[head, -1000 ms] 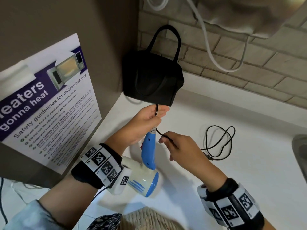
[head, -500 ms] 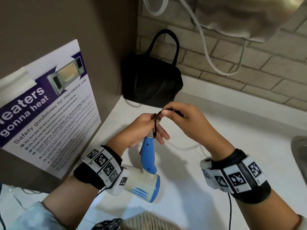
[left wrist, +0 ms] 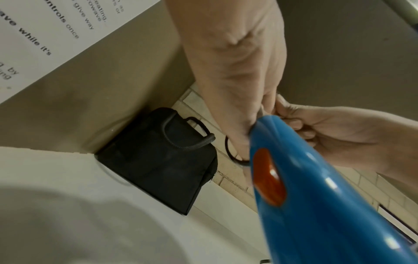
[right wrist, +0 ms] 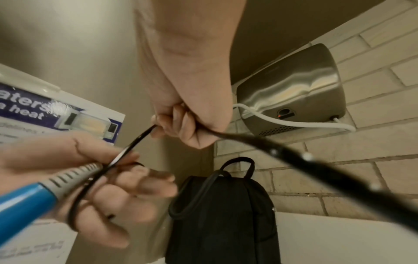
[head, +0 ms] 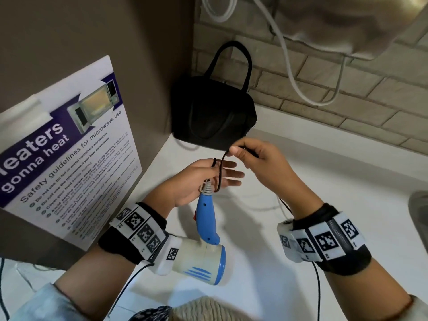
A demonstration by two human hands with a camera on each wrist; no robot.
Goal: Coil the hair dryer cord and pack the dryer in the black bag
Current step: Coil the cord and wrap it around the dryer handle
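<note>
1. The left hand (head: 203, 179) pins the handle end of the hair dryer (head: 206, 218) under its thumb. Its fingers are straight, with the cord (head: 221, 167) looped around them.
2. At 2 o'clock from it, the right hand (head: 257, 163) pinches the cord.
3. The coiling looks early. The next turn probably needs more slack.
4. The black bag (head: 213, 112), at 12 o'clock, looks closed and its inside is hidden.

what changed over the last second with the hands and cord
The right hand, pinching the cord, rose from beside the handle of the hair dryer to above the left hand, laying a loop round its fingers, which opened out. The left hand still holds the dryer; the black bag stayed put.
</note>
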